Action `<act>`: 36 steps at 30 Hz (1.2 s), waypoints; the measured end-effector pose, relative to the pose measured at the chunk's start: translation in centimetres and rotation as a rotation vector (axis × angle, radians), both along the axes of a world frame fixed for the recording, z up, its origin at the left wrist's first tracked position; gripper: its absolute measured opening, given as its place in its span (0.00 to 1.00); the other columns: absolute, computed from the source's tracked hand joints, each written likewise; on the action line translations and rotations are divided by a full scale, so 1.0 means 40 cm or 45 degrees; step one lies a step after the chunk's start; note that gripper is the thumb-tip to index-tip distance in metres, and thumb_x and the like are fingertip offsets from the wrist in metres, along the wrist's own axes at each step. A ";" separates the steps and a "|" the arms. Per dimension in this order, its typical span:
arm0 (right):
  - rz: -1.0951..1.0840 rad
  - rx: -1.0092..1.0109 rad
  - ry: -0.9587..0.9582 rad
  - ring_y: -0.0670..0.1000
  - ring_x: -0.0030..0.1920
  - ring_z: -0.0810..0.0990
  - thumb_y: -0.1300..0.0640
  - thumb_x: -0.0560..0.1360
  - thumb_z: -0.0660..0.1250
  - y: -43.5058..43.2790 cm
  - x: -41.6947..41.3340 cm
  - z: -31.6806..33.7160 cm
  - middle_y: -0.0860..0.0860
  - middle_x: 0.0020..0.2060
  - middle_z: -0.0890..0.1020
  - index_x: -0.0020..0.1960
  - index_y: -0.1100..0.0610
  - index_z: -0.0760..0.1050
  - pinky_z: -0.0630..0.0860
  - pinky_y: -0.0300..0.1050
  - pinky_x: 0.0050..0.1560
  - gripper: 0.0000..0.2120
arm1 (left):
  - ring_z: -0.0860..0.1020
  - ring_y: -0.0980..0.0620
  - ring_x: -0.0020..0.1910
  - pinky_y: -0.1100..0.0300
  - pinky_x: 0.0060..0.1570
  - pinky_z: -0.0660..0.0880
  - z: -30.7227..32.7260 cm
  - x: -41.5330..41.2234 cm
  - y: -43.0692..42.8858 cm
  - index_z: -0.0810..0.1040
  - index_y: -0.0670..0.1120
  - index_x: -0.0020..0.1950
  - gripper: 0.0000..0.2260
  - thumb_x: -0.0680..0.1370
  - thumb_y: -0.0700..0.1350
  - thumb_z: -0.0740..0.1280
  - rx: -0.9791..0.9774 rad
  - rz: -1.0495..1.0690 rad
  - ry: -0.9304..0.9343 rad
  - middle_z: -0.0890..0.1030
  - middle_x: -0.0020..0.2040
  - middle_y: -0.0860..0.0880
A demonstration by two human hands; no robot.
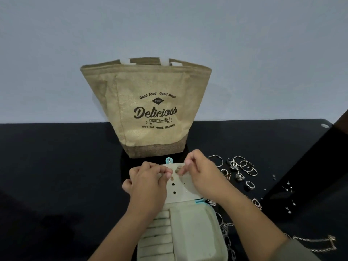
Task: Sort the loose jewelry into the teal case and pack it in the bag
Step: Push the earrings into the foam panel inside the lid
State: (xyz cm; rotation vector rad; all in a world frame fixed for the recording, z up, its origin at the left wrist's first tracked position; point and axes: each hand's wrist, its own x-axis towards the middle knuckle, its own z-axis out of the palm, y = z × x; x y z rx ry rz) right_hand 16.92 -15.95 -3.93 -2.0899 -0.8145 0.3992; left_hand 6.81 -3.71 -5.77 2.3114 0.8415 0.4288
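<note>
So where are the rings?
In the head view, the rings lie loose on the black table, just right of the right hand and the open teal case.

Both forearms reach forward from the surface's near edge, hands close together. The left hand (148,180) grips the earring panel (185,187), and the right hand (200,176) pinches an earring (178,169).

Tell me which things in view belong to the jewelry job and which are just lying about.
Job: teal case, its hole panel held by the left hand, small piece pinched by the right hand, loose rings, studs, chains, burlap bag.
Lying about: black table, dark slanted object at right.
</note>
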 end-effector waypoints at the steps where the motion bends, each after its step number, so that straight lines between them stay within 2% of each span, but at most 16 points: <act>1: -0.046 0.020 -0.038 0.37 0.41 0.76 0.52 0.83 0.53 -0.004 0.006 0.000 0.42 0.43 0.83 0.46 0.47 0.66 0.67 0.36 0.38 0.08 | 0.56 0.63 0.53 0.60 0.52 0.47 -0.002 0.000 -0.002 0.77 0.63 0.44 0.06 0.79 0.54 0.65 0.004 -0.005 -0.004 0.68 0.48 0.67; 3: -0.094 -0.050 -0.222 0.43 0.48 0.74 0.53 0.83 0.52 -0.009 0.026 -0.007 0.44 0.47 0.80 0.47 0.47 0.65 0.68 0.41 0.44 0.07 | 0.55 0.64 0.52 0.60 0.51 0.47 -0.006 0.001 -0.007 0.76 0.64 0.42 0.07 0.79 0.53 0.66 0.022 -0.027 -0.007 0.68 0.48 0.68; 5: -0.061 -0.228 -0.376 0.47 0.50 0.70 0.55 0.82 0.51 -0.009 0.044 -0.017 0.46 0.49 0.78 0.48 0.48 0.64 0.64 0.46 0.51 0.06 | 0.54 0.64 0.52 0.61 0.49 0.46 -0.008 0.006 -0.014 0.77 0.64 0.42 0.07 0.79 0.53 0.67 0.037 -0.049 -0.006 0.69 0.49 0.66; 7: -0.006 -0.346 -0.364 0.47 0.50 0.69 0.56 0.82 0.51 -0.006 0.059 -0.027 0.47 0.48 0.77 0.48 0.47 0.63 0.62 0.47 0.53 0.07 | 0.54 0.63 0.54 0.61 0.50 0.47 -0.011 0.017 -0.020 0.80 0.63 0.43 0.05 0.78 0.54 0.67 0.052 -0.064 -0.004 0.70 0.52 0.64; 10: 0.045 -0.344 -0.282 0.49 0.50 0.72 0.56 0.82 0.52 -0.003 0.070 -0.030 0.48 0.48 0.78 0.47 0.46 0.63 0.63 0.48 0.52 0.07 | 0.55 0.61 0.56 0.61 0.51 0.47 -0.009 0.034 -0.030 0.82 0.63 0.46 0.03 0.77 0.55 0.68 0.077 -0.065 0.009 0.69 0.56 0.64; 15: 0.047 -0.251 -0.285 0.49 0.48 0.77 0.57 0.82 0.53 -0.001 0.067 -0.024 0.49 0.47 0.81 0.46 0.46 0.63 0.70 0.51 0.53 0.08 | 0.57 0.57 0.62 0.57 0.59 0.51 -0.013 0.056 -0.034 0.83 0.62 0.47 0.03 0.76 0.55 0.69 0.125 -0.071 -0.009 0.69 0.59 0.64; 23: 0.032 -0.173 -0.280 0.48 0.45 0.77 0.58 0.82 0.52 -0.005 0.068 -0.013 0.49 0.46 0.80 0.44 0.45 0.62 0.72 0.51 0.53 0.11 | 0.58 0.56 0.63 0.55 0.60 0.53 -0.025 0.065 -0.039 0.83 0.63 0.48 0.04 0.76 0.56 0.69 0.181 -0.070 -0.015 0.70 0.59 0.63; 26: 0.033 -0.174 -0.281 0.47 0.42 0.76 0.59 0.82 0.52 -0.007 0.067 -0.014 0.48 0.44 0.80 0.45 0.47 0.63 0.72 0.50 0.49 0.09 | 0.58 0.55 0.63 0.55 0.59 0.53 -0.023 0.067 -0.041 0.82 0.63 0.48 0.03 0.76 0.57 0.69 0.233 -0.047 -0.003 0.69 0.58 0.63; 28: 0.034 -0.174 -0.276 0.47 0.39 0.75 0.59 0.82 0.52 -0.007 0.065 -0.016 0.48 0.42 0.79 0.46 0.48 0.63 0.69 0.47 0.46 0.08 | 0.58 0.53 0.64 0.55 0.58 0.53 -0.018 0.067 -0.040 0.78 0.64 0.53 0.08 0.74 0.58 0.70 0.236 -0.012 0.006 0.68 0.58 0.62; 32: 0.007 -0.126 -0.276 0.49 0.41 0.77 0.56 0.82 0.52 -0.011 0.066 -0.011 0.49 0.44 0.81 0.48 0.49 0.65 0.68 0.46 0.45 0.06 | 0.57 0.54 0.66 0.54 0.59 0.52 -0.009 0.062 -0.002 0.66 0.65 0.68 0.24 0.73 0.59 0.70 0.133 -0.005 0.046 0.68 0.63 0.61; 36: -0.017 -0.085 -0.254 0.48 0.37 0.74 0.55 0.83 0.51 -0.014 0.069 0.005 0.49 0.46 0.81 0.48 0.50 0.65 0.67 0.45 0.39 0.06 | 0.57 0.54 0.70 0.52 0.63 0.52 0.000 0.056 0.027 0.63 0.62 0.72 0.25 0.77 0.57 0.66 0.153 -0.116 0.129 0.68 0.68 0.61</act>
